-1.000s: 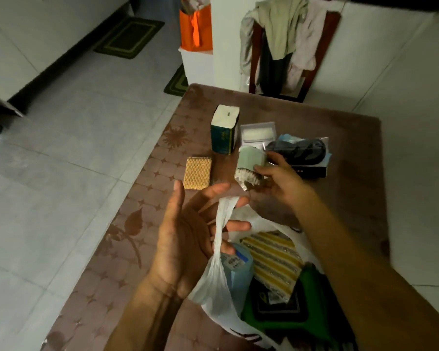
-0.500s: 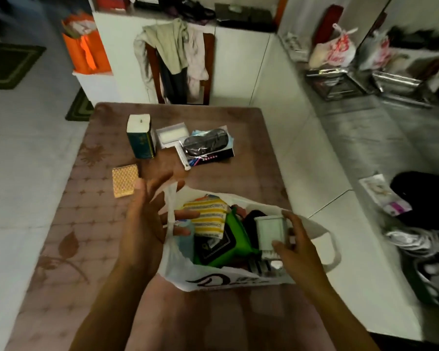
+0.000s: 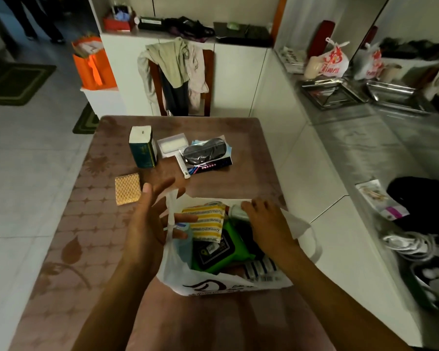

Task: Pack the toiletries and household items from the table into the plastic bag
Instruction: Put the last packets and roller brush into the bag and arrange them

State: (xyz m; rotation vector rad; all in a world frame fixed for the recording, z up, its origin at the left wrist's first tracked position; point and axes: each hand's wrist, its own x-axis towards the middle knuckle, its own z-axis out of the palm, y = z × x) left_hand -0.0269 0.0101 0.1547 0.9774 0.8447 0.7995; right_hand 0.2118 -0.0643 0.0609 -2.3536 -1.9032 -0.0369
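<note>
The white plastic bag (image 3: 213,285) stands open on the brown table (image 3: 86,249). My left hand (image 3: 150,224) has its fingers spread, with the bag's handle (image 3: 171,211) looped over them. My right hand (image 3: 266,224) is inside the bag's far side and grips a pale green roll (image 3: 235,211). A yellow striped packet (image 3: 208,222), a green pouch (image 3: 213,252) and a blue-striped pack (image 3: 260,268) lie in the bag. On the table are a green box (image 3: 142,148), a white case (image 3: 171,145), a razor (image 3: 184,165), a packaged eye mask (image 3: 205,153) and a golden pad (image 3: 127,188).
A chair (image 3: 178,77) draped with clothes stands at the table's far edge. An orange bag (image 3: 94,67) sits on a white stand at the back left. To the right, a grey counter carries metal trays (image 3: 332,95) and plastic bags. Tiled floor lies to the left.
My right hand carried the pale green roll from the table into the bag and moved it to the bag's far side. My left hand kept the handle over its fingers.
</note>
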